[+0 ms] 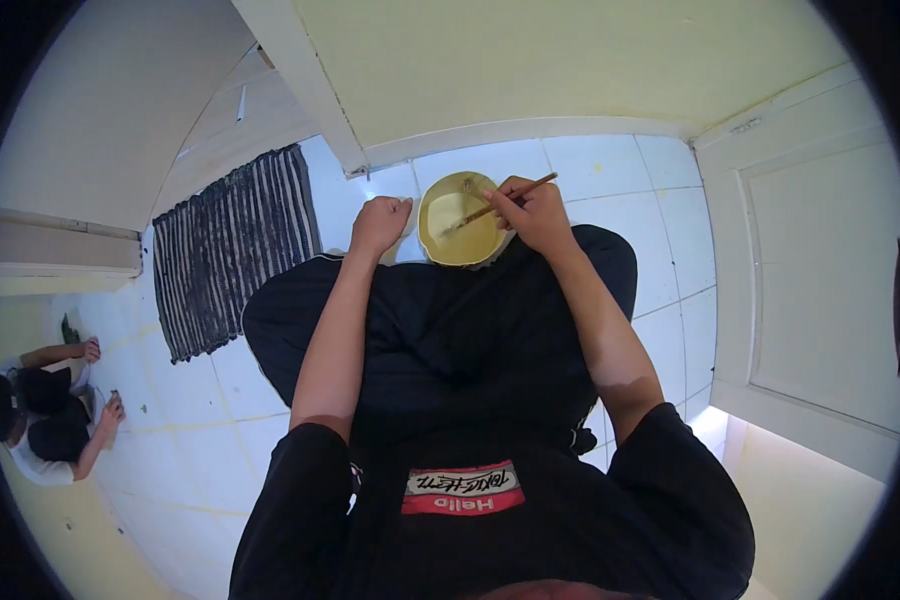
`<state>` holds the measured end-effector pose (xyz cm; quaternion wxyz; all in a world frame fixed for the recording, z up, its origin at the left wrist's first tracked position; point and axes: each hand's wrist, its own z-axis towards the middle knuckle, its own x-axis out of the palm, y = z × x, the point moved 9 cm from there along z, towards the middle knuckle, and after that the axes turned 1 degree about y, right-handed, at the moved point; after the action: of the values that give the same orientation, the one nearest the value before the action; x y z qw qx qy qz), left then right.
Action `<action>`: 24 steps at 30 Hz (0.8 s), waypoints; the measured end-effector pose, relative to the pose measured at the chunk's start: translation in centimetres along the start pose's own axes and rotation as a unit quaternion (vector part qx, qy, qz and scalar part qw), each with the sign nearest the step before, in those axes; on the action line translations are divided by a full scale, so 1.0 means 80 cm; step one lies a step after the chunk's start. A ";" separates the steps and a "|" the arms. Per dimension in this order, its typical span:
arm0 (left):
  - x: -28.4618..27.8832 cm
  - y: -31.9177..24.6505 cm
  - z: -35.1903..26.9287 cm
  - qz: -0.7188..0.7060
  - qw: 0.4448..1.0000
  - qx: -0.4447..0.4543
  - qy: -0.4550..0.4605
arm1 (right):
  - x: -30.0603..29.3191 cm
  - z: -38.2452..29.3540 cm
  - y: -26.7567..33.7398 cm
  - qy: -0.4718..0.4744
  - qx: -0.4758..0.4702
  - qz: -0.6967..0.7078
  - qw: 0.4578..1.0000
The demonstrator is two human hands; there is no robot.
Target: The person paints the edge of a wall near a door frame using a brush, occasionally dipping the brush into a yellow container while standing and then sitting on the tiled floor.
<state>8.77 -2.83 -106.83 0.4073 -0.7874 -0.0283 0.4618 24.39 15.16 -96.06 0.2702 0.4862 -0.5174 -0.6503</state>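
Note:
My right hand (531, 210) grips a thin brown paintbrush (487, 210) by its handle. The brush slants down to the left, its tip over or in the pale yellow paint inside a round yellow container (425, 225). That container stands on the floor just beyond my crossed legs. Left of it my left hand (382, 221) is curled into a loose fist, with nothing visible in it.
A striped woven rag rug (232, 251) lies on the white tiled floor (607, 169) at the left. A yellow wall (555, 60) rises ahead, a panelled door (817, 262) stands right. Another person (52, 420) sits at the far left.

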 end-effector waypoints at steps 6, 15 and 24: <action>0.000 0.002 -0.002 -0.003 1.000 -0.001 -0.002 | -0.004 -0.002 0.002 -0.014 -0.003 -0.020 1.000; 0.000 0.010 -0.003 0.009 1.000 0.006 -0.012 | -0.012 -0.001 -0.001 -0.038 -0.011 0.007 0.999; 0.005 0.022 -0.005 0.011 1.000 0.012 -0.004 | -0.010 -0.005 0.007 -0.027 -0.091 -0.041 0.995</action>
<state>8.70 -4.07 -108.25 0.4117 -0.7806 -0.0158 0.4700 24.97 15.49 -95.25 0.2729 0.4626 -0.4428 -0.7179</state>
